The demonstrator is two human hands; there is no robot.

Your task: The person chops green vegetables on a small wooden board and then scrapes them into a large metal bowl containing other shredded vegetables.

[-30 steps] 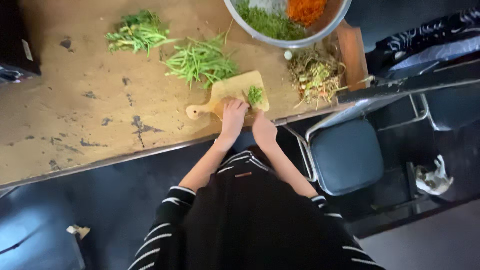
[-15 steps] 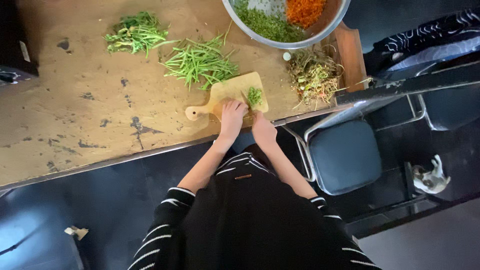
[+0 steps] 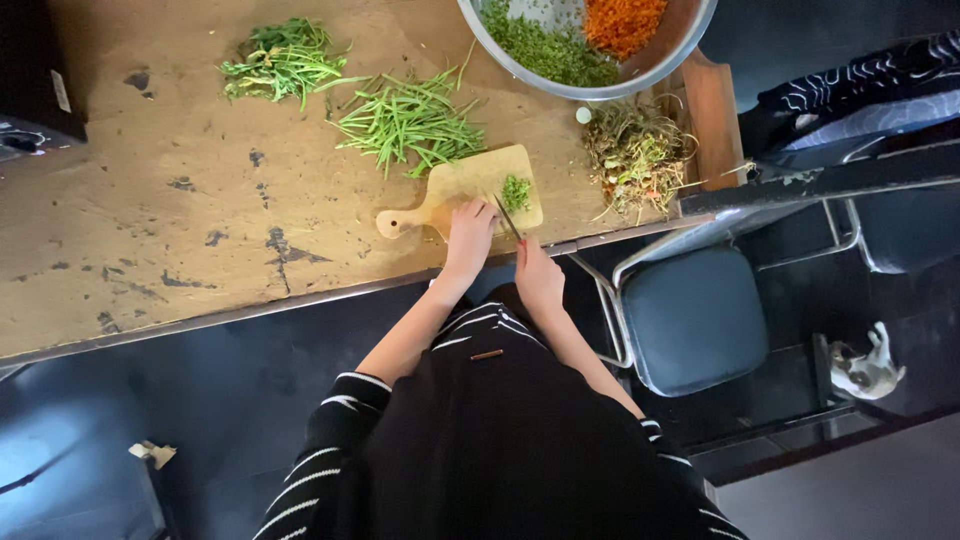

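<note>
Head view: a person in a black top with striped sleeves works at a worn, pale wooden table, seen from above.
Left hand: lies on the small light wooden cutting board with a round-ended handle, fingers curled near the board's middle; whether it grips anything under them cannot be told.
Right hand: closed around the handle of a thin dark-bladed knife, at the table's near edge.
Knife: blade slants up over the board, its tip just beside the small heap of chopped green herbs.
Cutting board: on the table's near edge, handle pointing left.
Behind the board: a loose bundle of long green stalks, and further left a leafy green bunch.
Bowl: a large round metal bowl at the top holds chopped greens and orange shreds.
Scraps: a pile of dry trimmings lies right of the board.
Beside the table: a metal-framed chair with a dark blue seat.
</note>
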